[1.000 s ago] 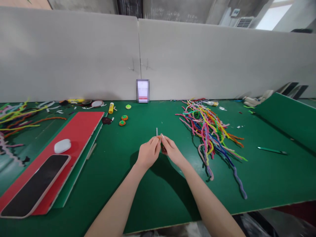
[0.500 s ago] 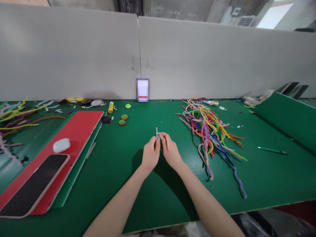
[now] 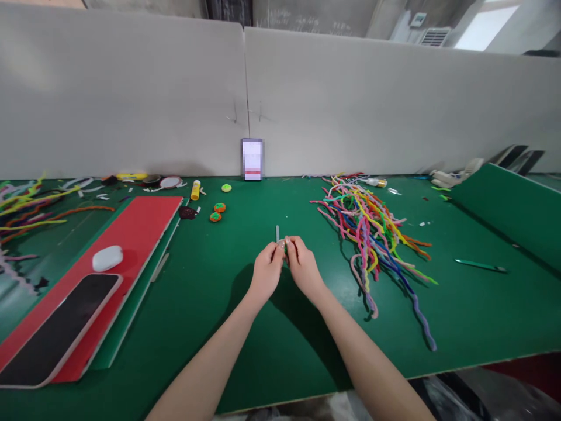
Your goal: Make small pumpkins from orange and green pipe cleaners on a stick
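Observation:
My left hand [image 3: 267,272] and my right hand [image 3: 304,269] meet over the middle of the green table, their fingertips pinched close together. Something small is between the fingertips, mostly hidden; a speck of green shows by the right thumb. A thin pale strip [image 3: 277,233] juts out just beyond the left fingertips; whether it is held or lies on the table I cannot tell. Further off to the left sit two small orange-and-green pieces [image 3: 220,207] and a yellow-green one [image 3: 226,187].
A heap of colourful pipe cleaners [image 3: 368,228] lies to the right, near a green pen-like tool [image 3: 480,265]. At left, red boards [image 3: 144,234] carry a phone [image 3: 61,327] and a white case [image 3: 107,258]. A glue stick [image 3: 195,190] and a lit screen [image 3: 252,159] stand at the back.
The fingertips have shifted slightly against each other, and a bit of green now shows between them. The pale strip and the things on the table stay where they were.

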`<action>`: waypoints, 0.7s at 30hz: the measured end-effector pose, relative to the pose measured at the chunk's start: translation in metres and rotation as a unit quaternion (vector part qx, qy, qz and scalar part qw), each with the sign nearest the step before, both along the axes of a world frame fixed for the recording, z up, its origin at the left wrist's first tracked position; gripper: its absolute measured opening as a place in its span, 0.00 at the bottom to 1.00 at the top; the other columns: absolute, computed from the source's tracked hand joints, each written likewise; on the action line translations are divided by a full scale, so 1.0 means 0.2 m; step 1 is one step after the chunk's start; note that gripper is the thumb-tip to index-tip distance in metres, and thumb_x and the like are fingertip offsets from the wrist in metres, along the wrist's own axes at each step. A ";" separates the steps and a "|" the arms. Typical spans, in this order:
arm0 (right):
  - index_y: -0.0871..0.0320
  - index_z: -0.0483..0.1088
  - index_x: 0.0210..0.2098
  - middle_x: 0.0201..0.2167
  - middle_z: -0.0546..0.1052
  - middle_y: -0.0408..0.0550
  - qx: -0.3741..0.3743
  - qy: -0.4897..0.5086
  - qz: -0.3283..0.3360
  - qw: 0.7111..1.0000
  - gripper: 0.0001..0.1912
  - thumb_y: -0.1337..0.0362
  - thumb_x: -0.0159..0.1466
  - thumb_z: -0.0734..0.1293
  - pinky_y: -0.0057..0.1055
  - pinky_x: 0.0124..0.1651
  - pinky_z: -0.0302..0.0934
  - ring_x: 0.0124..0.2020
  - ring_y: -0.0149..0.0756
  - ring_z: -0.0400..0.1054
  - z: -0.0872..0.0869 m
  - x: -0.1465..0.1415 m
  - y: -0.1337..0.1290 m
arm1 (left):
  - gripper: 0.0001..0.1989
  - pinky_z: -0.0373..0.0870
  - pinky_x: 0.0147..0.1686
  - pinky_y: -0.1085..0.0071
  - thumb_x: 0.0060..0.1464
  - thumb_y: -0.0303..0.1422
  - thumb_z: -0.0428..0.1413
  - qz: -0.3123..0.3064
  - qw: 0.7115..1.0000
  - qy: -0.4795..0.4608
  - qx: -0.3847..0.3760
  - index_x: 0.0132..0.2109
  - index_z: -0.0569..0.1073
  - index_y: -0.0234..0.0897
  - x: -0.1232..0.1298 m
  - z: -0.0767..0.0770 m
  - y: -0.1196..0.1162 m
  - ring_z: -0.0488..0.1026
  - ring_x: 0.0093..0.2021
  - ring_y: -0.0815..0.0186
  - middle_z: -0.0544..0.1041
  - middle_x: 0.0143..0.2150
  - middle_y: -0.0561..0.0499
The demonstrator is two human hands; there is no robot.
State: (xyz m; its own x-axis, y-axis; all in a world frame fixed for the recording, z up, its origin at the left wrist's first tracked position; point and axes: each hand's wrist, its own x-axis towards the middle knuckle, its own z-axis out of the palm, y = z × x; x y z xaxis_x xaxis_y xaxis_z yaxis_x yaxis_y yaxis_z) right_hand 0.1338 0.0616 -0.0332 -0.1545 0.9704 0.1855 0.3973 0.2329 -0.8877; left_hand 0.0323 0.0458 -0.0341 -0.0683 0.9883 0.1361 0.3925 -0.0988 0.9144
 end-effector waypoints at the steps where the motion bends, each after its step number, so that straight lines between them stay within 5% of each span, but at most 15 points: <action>1: 0.58 0.62 0.36 0.21 0.66 0.42 -0.011 0.012 0.004 1.000 0.13 0.58 0.64 0.51 0.26 0.25 0.52 0.20 0.30 0.59 0.00 0.01 0.01 | 0.20 0.53 0.17 0.77 0.58 0.42 0.38 -0.005 1.000 -0.001 -0.004 0.26 0.62 0.36 -0.02 0.01 0.00 0.55 0.16 0.75 0.58 0.16 0.57; 9: 0.58 0.60 0.27 0.15 0.56 0.36 -0.156 0.172 0.086 0.969 0.13 0.55 0.60 0.57 0.23 0.16 0.44 0.14 0.23 0.48 0.00 0.02 0.05 | 0.15 0.54 0.21 0.76 0.58 0.41 0.40 -0.017 0.983 0.175 0.058 0.30 0.61 0.37 -0.11 0.11 0.00 0.60 0.21 0.73 0.62 0.21 0.58; 13: 0.58 0.56 0.22 0.11 0.50 0.32 -0.290 0.222 0.167 0.916 0.12 0.58 0.57 0.59 0.21 0.14 0.33 0.11 0.19 0.39 0.00 0.08 0.07 | 0.14 0.53 0.21 0.76 0.59 0.39 0.39 -0.105 0.934 0.330 0.091 0.33 0.63 0.37 -0.08 0.10 -0.02 0.65 0.24 0.71 0.68 0.31 0.53; 21: 0.60 0.58 0.23 0.13 0.50 0.31 -0.387 0.204 0.311 0.844 0.09 0.63 0.54 0.62 0.19 0.15 0.31 0.12 0.17 0.37 -0.02 0.19 0.10 | 0.13 0.56 0.21 0.75 0.60 0.38 0.38 -0.187 0.849 0.480 0.115 0.37 0.64 0.37 -0.10 0.16 -0.03 0.70 0.27 0.69 0.71 0.32 0.53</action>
State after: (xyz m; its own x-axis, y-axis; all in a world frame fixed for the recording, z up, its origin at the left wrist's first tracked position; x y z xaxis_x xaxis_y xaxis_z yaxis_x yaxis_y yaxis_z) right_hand 0.1723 0.0821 -0.0362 -0.7549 0.5804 -0.3053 0.0369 -0.4273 -0.9034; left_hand 0.0124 0.0390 -0.0030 0.4962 0.8564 0.1429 0.8484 -0.5132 0.1298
